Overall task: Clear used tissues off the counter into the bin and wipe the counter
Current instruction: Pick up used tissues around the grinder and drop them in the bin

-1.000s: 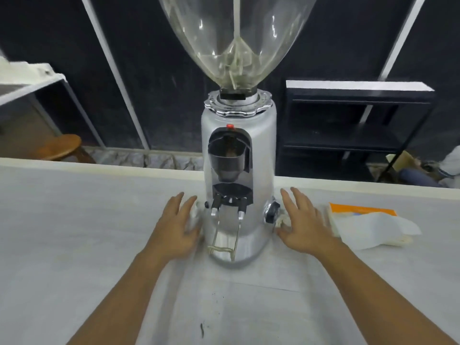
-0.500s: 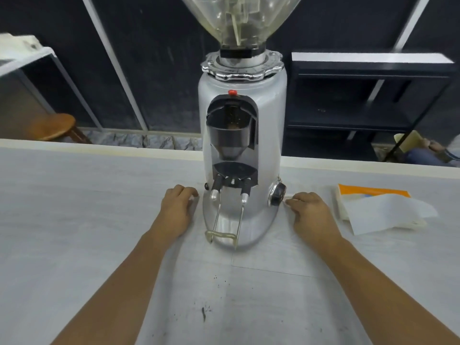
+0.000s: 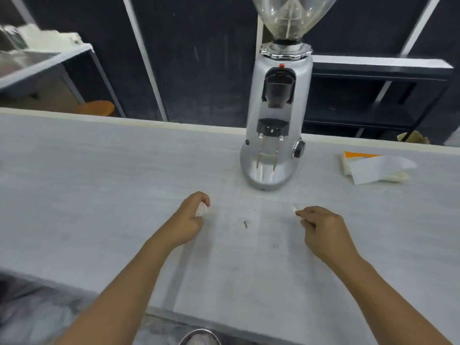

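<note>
Left hand (image 3: 190,217): fingers closed on a tissue scrap (image 3: 202,210).
Right hand (image 3: 323,230): fingers pinching a tissue bit (image 3: 294,208).
Bench (image 3: 99,183): grinder (image 3: 276,135) behind.

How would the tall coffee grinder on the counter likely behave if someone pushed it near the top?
The coffee grinder is tall with a big hopper on top, so it could tip rather than slide. Its metal body suggests weight, probably resisting a light shove.

A silver coffee grinder (image 3: 275,135) stands upright; a wooden stool (image 3: 95,107) and dark shelf (image 3: 378,93) sit behind.
</note>
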A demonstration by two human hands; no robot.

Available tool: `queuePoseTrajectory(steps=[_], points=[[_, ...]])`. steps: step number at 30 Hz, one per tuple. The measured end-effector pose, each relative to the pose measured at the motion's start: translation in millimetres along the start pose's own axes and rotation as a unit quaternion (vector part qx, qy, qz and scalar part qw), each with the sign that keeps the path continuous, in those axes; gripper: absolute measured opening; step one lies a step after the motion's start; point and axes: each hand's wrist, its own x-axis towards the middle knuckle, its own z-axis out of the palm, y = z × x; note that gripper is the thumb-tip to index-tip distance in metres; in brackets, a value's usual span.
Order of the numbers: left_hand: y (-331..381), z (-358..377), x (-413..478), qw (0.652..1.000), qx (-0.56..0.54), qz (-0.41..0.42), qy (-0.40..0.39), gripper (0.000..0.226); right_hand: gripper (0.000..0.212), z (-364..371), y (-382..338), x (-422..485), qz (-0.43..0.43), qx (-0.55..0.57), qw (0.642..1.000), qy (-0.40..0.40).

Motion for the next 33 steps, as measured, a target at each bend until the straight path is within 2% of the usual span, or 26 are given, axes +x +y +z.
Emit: queuePoseTrajectory(steps=[5, 10, 14, 16, 19, 24, 27, 30, 33], points=[[-27.5, -7.7, -132.5, 0.998, -0.061, -0.034, -0.007, 0.042, 0.028, 15.0, -96.9, -91.2, 0.093, 0.112, 0.983, -0.111], [-67.6, -0.5, -247.4, 0.979, -0.191, -0.067, 0.013, 0.044, 0.024, 46.4, -169.2, -169.4, 0.077, 0.179, 0.955, -0.225], [-118.6, 32.6, -304.7, 0.96, -0.24, -0.14, 0.015, 0.042, 0.024, 91.3, -188.6, -219.3, 0.063, 0.201, 0.926, -0.312], [-151.1, 58.0, -317.0, 0.95, -0.25, -0.184, 0.022, 0.036, 0.025, 126.9, -180.5, -238.8, 0.082, 0.199, 0.916, -0.338], [-218.0, 109.0, -318.2, 0.926, -0.267, -0.259, 0.059, 0.033, 0.025, 198.9, -147.6, -264.9, 0.156, 0.216, 0.888, -0.375], [-343.9, 217.7, -296.7, 0.887, -0.277, -0.354, 0.102, 0.042, 0.045, 343.5, -72.3, -307.9, 0.216, 0.194, 0.872, -0.394], [-419.2, 289.1, -274.7, 0.867, -0.291, -0.382, 0.134, 0.038, 0.027, 428.9, -24.6, -326.2, 0.218, 0.168, 0.88, -0.388], [-489.4, 358.5, -249.7, 0.877, -0.266, -0.368, 0.155, 0.036, 0.018, 510.3, 24.5, -343.6, 0.215, 0.14, 0.902, -0.348], [-544.9, 412.2, -218.2, 0.922, -0.177, -0.299, 0.17, 0.032, 0.019, 580.0, 65.8, -353.4, 0.207, 0.131, 0.917, -0.316]])
